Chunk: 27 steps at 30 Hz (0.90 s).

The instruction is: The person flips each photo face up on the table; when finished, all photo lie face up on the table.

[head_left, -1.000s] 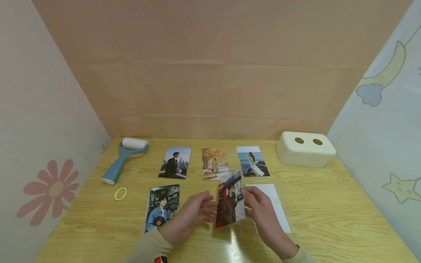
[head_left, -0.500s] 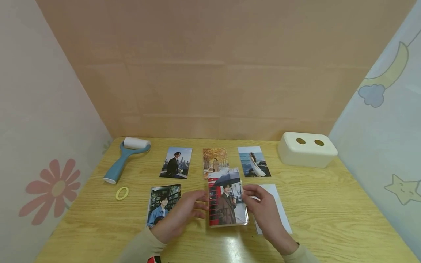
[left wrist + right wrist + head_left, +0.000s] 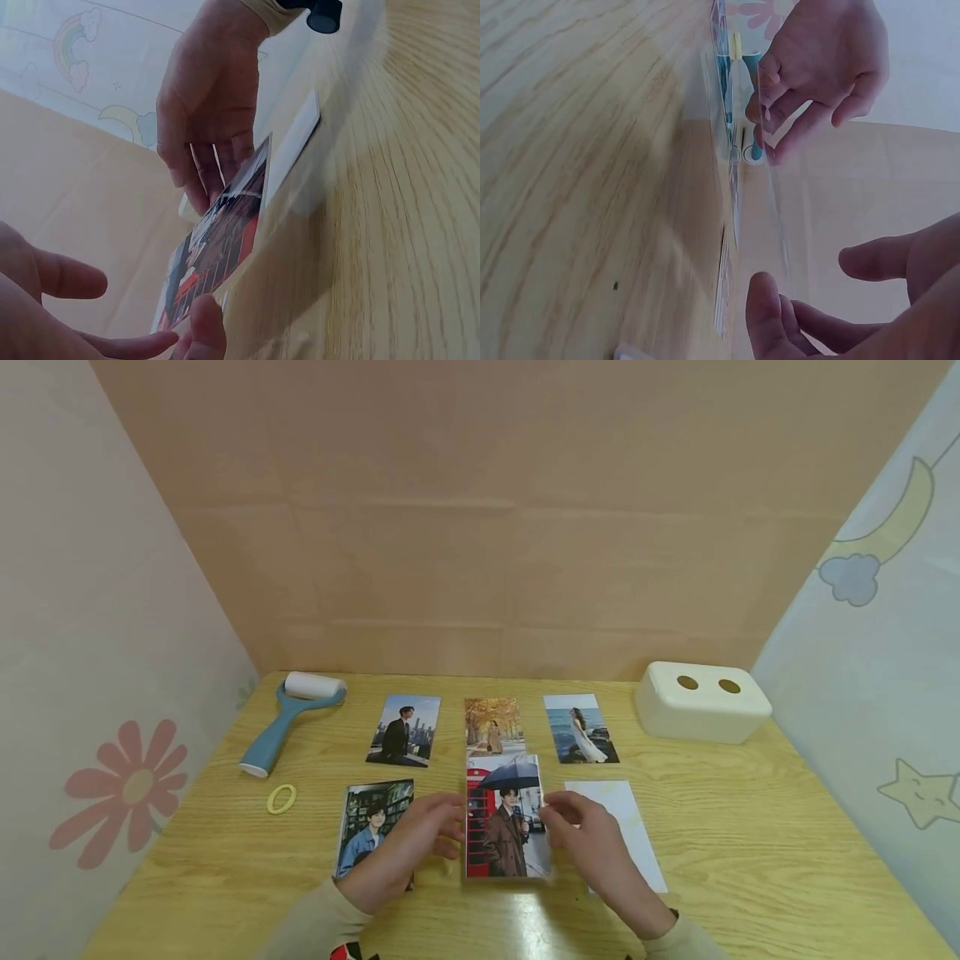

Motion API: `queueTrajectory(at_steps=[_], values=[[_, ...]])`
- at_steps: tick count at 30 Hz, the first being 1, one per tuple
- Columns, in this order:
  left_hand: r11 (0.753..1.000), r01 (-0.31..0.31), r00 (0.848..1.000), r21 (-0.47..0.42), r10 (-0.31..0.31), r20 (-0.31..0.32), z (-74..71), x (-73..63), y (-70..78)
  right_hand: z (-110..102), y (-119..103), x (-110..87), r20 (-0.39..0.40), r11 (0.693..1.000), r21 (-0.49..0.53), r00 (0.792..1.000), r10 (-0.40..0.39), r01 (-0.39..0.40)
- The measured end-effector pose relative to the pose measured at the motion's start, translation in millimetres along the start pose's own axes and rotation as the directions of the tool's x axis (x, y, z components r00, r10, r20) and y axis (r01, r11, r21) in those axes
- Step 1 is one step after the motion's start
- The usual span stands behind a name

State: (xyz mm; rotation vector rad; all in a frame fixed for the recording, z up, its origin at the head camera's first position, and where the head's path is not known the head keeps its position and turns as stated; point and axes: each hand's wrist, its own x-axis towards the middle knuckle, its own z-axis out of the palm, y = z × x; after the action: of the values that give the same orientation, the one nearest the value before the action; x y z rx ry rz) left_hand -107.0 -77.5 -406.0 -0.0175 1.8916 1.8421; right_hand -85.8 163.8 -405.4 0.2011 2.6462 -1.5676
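A glossy photo card (image 3: 504,827), showing a person under an umbrella beside a red phone box, is between my hands above the table. My left hand (image 3: 408,843) is at its left edge, fingers reaching under it and thumb apart in the left wrist view. At the right edge, my right hand (image 3: 592,843) has its fingertips against the card; in the right wrist view the thumb stands away from the fingers. The left forearm partly hides a bookshop photo (image 3: 363,835). Under the right hand lies a white card (image 3: 618,827), partly covered.
Along the back lie a city photo (image 3: 403,731), an autumn photo (image 3: 492,722) and a sea photo (image 3: 581,729). A blue-handled lint roller (image 3: 277,735) and a yellow ring (image 3: 282,799) sit at the left. A cream box with two holes (image 3: 701,710) stands back right.
The photo card has turned from slanted to facing up and come lower and slightly left, between both hands. The right hand's pinch on its edge has loosened.
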Motion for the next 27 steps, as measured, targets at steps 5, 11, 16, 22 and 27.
queueTrajectory(at_steps=[5, 11, 16, 22, 27], values=[[0.996, 0.02, 1.0, 0.092, -0.018, -0.015, -1.3, 2.0, -0.9, 2, 3, 3.7, 0.039, 1.0, -0.02, 0.999, 0.001, -0.001], [0.986, 0.003, 1.0, 0.164, -0.001, -0.01, -2.5, 4.7, -4.4, 5, 6, 6.2, 0.103, 0.999, 0.02, 0.994, 0.041, -0.043], [0.983, 0.033, 0.999, 0.18, -0.034, -0.001, -2.1, 8.0, -7.2, 8, 9, 7.8, 0.122, 0.997, -0.006, 0.99, 0.075, -0.075], [0.98, 0.04, 0.999, 0.195, -0.046, 0.024, -1.8, 10.0, -8.6, 8, 10, 8.4, 0.13, 0.996, -0.021, 0.988, 0.084, -0.082], [0.981, 0.024, 0.997, 0.191, -0.037, 0.068, -2.5, 10.9, -8.7, 8, 10, 8.3, 0.131, 0.996, -0.046, 0.988, 0.083, -0.078]])
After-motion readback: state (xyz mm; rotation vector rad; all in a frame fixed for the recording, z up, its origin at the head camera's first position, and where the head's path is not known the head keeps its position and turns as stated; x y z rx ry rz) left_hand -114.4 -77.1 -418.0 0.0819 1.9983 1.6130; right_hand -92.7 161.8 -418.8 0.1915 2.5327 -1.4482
